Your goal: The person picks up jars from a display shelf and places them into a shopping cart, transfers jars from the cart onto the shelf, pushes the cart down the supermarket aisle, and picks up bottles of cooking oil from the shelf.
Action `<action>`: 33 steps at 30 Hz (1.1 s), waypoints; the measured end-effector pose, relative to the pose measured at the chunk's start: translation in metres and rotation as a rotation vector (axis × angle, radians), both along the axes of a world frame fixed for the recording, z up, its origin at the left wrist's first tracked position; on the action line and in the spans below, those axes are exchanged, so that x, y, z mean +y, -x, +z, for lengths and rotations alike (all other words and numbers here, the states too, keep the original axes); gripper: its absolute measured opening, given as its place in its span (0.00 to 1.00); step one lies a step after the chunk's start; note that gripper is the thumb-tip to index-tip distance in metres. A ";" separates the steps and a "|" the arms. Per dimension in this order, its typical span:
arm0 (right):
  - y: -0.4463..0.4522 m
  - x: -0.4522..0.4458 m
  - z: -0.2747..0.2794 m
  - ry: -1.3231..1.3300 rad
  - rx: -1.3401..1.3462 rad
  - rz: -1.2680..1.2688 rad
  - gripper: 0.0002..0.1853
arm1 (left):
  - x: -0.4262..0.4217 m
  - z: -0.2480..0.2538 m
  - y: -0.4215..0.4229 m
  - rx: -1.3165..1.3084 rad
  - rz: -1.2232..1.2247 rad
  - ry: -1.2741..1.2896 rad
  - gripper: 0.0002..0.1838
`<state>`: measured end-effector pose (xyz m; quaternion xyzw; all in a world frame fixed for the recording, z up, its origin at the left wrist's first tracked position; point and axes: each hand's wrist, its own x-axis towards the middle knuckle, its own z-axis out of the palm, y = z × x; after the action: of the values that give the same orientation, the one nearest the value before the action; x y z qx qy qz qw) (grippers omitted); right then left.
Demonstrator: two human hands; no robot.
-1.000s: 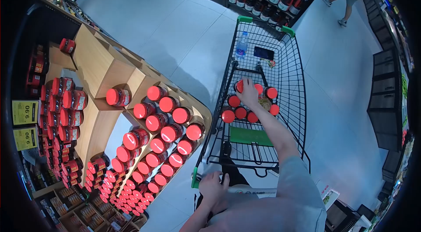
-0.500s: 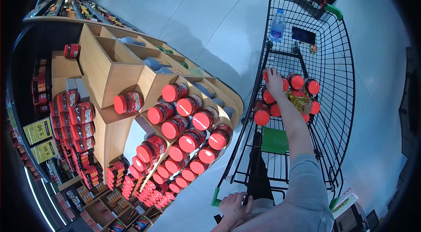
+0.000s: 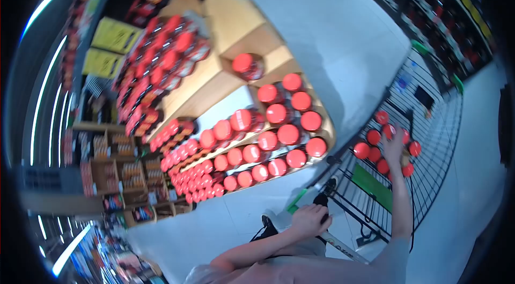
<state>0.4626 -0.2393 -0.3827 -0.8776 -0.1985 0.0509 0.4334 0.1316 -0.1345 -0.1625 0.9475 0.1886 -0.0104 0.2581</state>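
Observation:
My right hand [image 3: 394,142] reaches down into the shopping cart [image 3: 443,161], its fingers at the red lid of a jar [image 3: 389,131] within a group of red-lidded jars. Blur hides how firmly the fingers rest there. Another red-lidded jar [image 3: 381,117] stands just beyond that hand. My left hand [image 3: 311,220] is curled round the cart handle [image 3: 343,249] near its left end. A clear bottle [image 3: 403,80] and a dark phone [image 3: 424,97] lie toward the far end of the cart.
Left of the cart, a wooden display [image 3: 236,10] holds rows of red-lidded jars [image 3: 288,134]. Yellow price tags [image 3: 116,35] hang at its far left. Shelves of dark bottles [image 3: 437,32] line the upper right. Pale floor [image 3: 322,21] runs between display and shelves.
The view has swung left and tilted, so the cart now sits farther right. My right hand has shifted from the jar at the group's far-left corner to one beside it. My left hand stays at the handle.

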 end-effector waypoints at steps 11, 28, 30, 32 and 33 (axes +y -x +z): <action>0.166 -0.040 0.191 -0.188 0.177 0.017 0.24 | 0.014 0.003 0.026 -0.252 -0.134 0.278 0.09; 0.402 0.293 0.288 -0.277 0.076 0.642 0.31 | 0.216 0.047 0.242 -0.096 -0.188 0.442 0.21; 0.410 0.365 0.285 -0.287 0.066 0.752 0.35 | 0.240 0.053 0.280 -0.124 -0.042 0.431 0.21; 0.425 0.439 0.299 -0.291 0.020 0.750 0.44 | 0.260 0.060 0.319 -0.158 0.107 0.463 0.20; 0.430 0.471 0.307 -0.292 0.020 0.794 0.45 | 0.266 0.061 0.338 -0.185 0.179 0.501 0.20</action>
<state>0.0329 0.2320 -0.0754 -0.6619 -0.5219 0.1939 0.5019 -0.2062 0.1315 -0.1017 0.8306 0.2389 0.0528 0.5002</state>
